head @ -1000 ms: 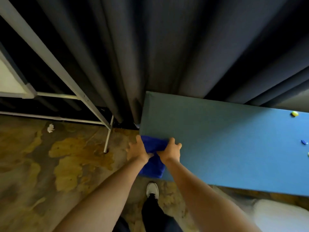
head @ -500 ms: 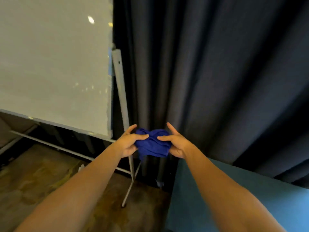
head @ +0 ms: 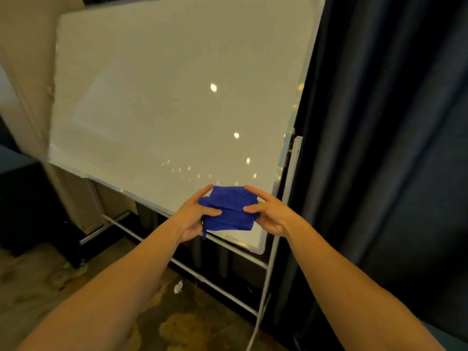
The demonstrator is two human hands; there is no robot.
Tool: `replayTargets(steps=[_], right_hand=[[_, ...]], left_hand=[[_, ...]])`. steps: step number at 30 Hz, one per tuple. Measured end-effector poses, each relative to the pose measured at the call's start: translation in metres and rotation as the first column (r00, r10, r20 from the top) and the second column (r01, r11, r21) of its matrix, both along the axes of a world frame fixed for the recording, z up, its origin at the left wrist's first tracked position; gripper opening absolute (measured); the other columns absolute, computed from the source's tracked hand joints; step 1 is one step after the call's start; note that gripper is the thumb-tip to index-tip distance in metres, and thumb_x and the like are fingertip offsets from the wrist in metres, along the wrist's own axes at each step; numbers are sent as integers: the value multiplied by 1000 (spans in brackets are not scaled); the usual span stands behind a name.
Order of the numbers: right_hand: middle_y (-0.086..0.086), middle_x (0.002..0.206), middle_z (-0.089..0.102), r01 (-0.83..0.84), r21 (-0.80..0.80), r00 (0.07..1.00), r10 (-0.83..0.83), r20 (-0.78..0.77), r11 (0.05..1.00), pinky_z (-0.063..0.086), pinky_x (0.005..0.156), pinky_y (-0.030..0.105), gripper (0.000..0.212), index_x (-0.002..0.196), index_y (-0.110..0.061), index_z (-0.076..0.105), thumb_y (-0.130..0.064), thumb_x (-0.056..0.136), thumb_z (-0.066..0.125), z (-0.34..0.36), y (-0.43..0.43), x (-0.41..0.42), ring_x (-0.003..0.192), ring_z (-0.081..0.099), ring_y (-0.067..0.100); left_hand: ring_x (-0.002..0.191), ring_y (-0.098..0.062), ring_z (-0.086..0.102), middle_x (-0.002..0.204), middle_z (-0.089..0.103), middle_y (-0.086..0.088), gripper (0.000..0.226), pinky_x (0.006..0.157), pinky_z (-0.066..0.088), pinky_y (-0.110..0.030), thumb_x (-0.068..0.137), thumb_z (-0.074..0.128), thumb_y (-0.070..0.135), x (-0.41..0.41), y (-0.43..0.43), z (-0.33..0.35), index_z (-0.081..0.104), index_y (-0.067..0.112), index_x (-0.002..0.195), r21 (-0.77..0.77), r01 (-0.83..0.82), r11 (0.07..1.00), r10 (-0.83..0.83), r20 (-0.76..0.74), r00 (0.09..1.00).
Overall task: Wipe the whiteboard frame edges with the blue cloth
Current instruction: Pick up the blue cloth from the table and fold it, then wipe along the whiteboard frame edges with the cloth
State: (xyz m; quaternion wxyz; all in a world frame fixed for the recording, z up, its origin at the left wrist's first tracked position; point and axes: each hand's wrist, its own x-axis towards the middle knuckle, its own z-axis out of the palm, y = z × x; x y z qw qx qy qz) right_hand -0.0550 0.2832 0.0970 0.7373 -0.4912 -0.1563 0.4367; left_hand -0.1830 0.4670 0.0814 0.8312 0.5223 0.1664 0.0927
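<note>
A bunched blue cloth (head: 229,209) hangs in the air between both hands. My left hand (head: 193,215) grips its left side and my right hand (head: 269,215) grips its right side. Behind the cloth stands the whiteboard (head: 164,102), tilted on a white metal stand (head: 291,178). The cloth is in front of the board's lower right part, just above the bottom frame edge (head: 141,201). The right frame edge (head: 307,79) runs up beside the dark curtain. Whether the cloth touches the board I cannot tell.
A dark curtain (head: 387,148) fills the right side. The stand's crossbar (head: 217,287) and leg (head: 263,300) run low over a stained concrete floor (head: 50,287). A white scrap (head: 178,287) lies on the floor. A beige wall (head: 25,59) stands at left.
Both hands lifted the blue cloth off the blue table and carried it left and up. The view swung from the table and curtain to face the whiteboard.
</note>
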Motion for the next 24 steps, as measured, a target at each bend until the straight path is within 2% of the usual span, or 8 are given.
replayTargets(steps=[3,6,11,14,17,20,22,24], right_hand=[[13,125,67,-41,-90,963,63,261,995,58,89,47,60,124,-15,66,18,74,71,19,43,5,113,65,31],[7,114,71,79,-199,797,58,601,977,61,82,42,57,123,-20,66,9,75,77,43,84,19,106,68,25],[-17,87,69,253,-144,386,37,922,957,53,63,11,33,94,-28,70,0,77,75,104,159,71,81,67,1],[-17,92,58,308,9,180,-68,981,951,47,64,7,24,92,-26,72,-6,79,76,161,200,115,83,59,-6],[-7,110,59,259,113,161,-158,974,959,52,72,14,16,98,-19,68,-10,85,72,220,235,161,95,60,3],[8,101,70,175,178,270,-221,937,968,59,73,33,12,102,-12,63,-9,91,66,281,266,203,90,68,18],[5,100,72,172,236,338,-283,897,956,61,71,33,15,104,-16,63,-10,91,66,320,286,228,91,70,21],[1,102,71,221,289,329,-350,877,931,61,68,30,19,104,-24,63,-13,90,68,357,309,254,95,69,22]], left_hand=[[107,-23,68,121,69,-2,80,79,59,-37,59,79,-14,-3,48,16,67,38,119,322,-55,945,43,44,998],[105,-19,68,112,71,3,65,78,60,-29,65,80,-7,6,87,37,68,36,113,660,-165,733,132,101,986],[99,-13,67,109,70,7,55,78,60,-29,69,79,8,55,157,93,65,29,117,834,-214,509,115,181,977],[89,-5,68,95,73,16,37,71,58,-20,70,82,25,99,198,149,70,35,103,828,-379,414,170,339,925],[76,-1,66,76,70,20,23,57,49,-9,69,81,23,148,231,211,68,40,77,803,-525,282,189,490,851],[78,-11,65,83,66,12,12,54,47,-11,74,81,28,201,269,279,69,30,77,821,-522,232,152,499,853],[81,-15,68,87,70,4,11,58,53,-17,81,76,30,234,297,321,68,24,85,801,-469,372,99,468,878],[86,-21,71,93,73,-3,13,66,59,-30,86,71,27,267,321,355,64,19,93,746,-407,526,16,470,883]])
